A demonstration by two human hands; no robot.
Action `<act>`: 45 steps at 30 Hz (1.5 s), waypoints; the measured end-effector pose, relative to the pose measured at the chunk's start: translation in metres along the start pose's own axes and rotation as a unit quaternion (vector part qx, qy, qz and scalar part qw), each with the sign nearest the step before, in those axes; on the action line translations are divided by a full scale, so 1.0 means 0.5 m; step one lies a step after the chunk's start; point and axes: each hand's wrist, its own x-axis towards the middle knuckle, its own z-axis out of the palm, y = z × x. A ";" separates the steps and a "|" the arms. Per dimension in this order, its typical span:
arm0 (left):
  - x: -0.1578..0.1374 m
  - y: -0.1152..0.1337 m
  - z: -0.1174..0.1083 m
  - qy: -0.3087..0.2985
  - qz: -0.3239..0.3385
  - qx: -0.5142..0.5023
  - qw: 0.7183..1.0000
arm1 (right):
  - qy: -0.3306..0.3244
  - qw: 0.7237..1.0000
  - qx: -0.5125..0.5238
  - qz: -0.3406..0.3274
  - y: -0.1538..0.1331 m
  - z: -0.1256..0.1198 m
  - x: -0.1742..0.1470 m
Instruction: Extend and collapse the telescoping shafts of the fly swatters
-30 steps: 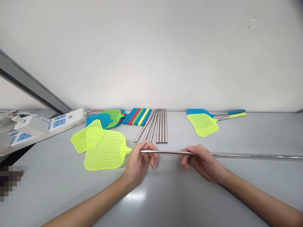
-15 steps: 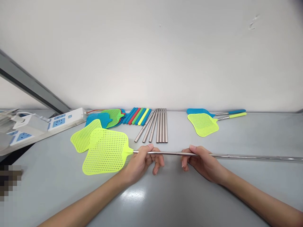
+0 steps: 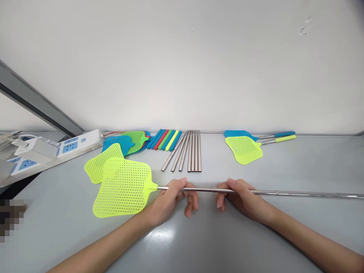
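Note:
A fly swatter point(image 3: 125, 187) with a yellow-green perforated head and a long extended metal rod lies across both hands above the table. My left hand point(image 3: 174, 199) is closed round the rod close to the head, thumb on top. Further right, my right hand point(image 3: 240, 195) grips the same rod, also with its thumb on top. The rod's far end runs out of view at the right edge. Behind the held head lies another yellow-green swatter head point(image 3: 99, 165), partly overlapped by it.
Several coloured handle sleeves point(image 3: 165, 139) and metal tubes point(image 3: 192, 151) lie along the wall. Blue, green and red swatter heads point(image 3: 118, 146) are piled to their left. Two swatters with handles point(image 3: 244, 149) rest back right. A white power strip point(image 3: 76, 146) stands at left on the grey table point(image 3: 204, 242).
The swatter has shifted slightly left and down toward me. My right hand has come a little closer to my left; both still hold the rod.

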 end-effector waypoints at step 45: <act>-0.004 0.013 0.036 0.003 0.013 0.167 0.986 | -0.021 0.998 -0.061 -0.007 -0.008 0.008 0.002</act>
